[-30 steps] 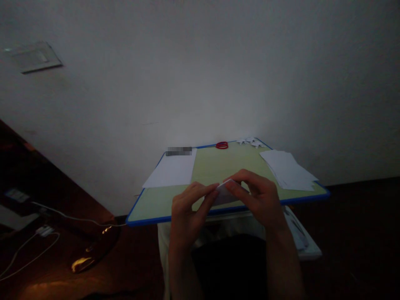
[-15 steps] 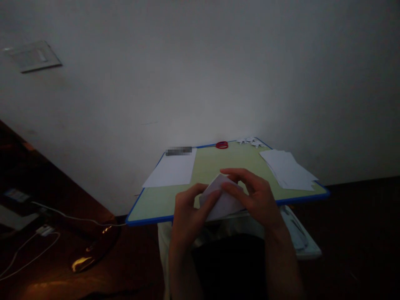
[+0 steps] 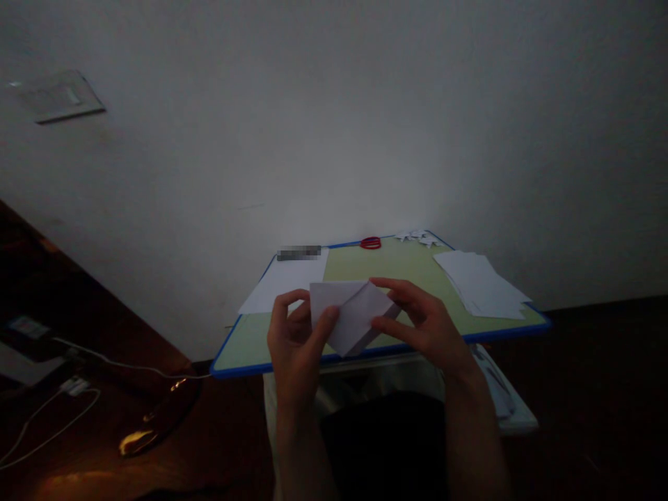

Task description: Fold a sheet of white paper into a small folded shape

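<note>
A folded sheet of white paper (image 3: 347, 313) is held up between both hands, over the near edge of the small table. My left hand (image 3: 295, 341) pinches its left side, thumb on the near face and the fingers partly hidden behind it. On the right side, my right hand (image 3: 425, 323) grips it with the thumb low and the index finger at the top edge. A diagonal fold line runs across the paper, and its right part shows a slanted flap.
On the green tabletop (image 3: 360, 271) with blue edging lie red-handled scissors (image 3: 371, 243), several small folded white paper pieces (image 3: 428, 242), a stack of white paper (image 3: 477, 282) at right and a white sheet (image 3: 292, 278) at left. A wall stands behind; a white cable (image 3: 130, 365) hangs at left.
My left hand has moved left, and the folded paper has turned and spread wider between the hands, showing more of its face. My right hand has barely moved.
</note>
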Available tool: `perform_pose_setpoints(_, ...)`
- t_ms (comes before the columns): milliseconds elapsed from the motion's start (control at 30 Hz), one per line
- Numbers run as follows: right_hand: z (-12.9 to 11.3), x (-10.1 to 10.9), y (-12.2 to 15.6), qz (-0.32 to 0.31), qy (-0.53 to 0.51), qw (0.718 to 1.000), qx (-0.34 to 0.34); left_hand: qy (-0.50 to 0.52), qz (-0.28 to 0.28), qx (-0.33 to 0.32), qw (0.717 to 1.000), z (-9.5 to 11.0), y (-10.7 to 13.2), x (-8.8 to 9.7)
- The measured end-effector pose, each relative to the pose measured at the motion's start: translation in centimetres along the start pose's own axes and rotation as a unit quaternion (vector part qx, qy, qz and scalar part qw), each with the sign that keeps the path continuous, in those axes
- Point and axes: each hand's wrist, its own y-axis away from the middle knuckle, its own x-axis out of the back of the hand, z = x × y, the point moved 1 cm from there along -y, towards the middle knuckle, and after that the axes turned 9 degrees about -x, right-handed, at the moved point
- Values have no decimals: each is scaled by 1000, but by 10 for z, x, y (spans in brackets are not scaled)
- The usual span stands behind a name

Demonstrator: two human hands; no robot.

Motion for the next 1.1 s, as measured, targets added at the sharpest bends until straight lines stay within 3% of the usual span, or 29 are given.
perform_pose_setpoints(133,0,1,-2,36,-40,998,25,13,-19,2,1000,3,0,-1)
perform_pose_setpoints(333,-4,0,-1,16,-82,996,38,-3,-59,1,998,5,-1,-2)
perform_pose_setpoints(600,-11,2,6,-32,-104,993,39,-12,-30,-36,999,1,-4,2)
perform_pose_setpoints(800,-5,-2,-1,-31,-171,985,-15,44,46,-62,996,-3,-5,2)
perform_pose_setpoints(967,3,-10,-7,-85,-203,975,-33,85,83,-63,991,-3,-6,-1)
perform_pose_setpoints(1100,4,-12,-10,1,-251,968,-17,76,26,-22,997,-3,-4,5)
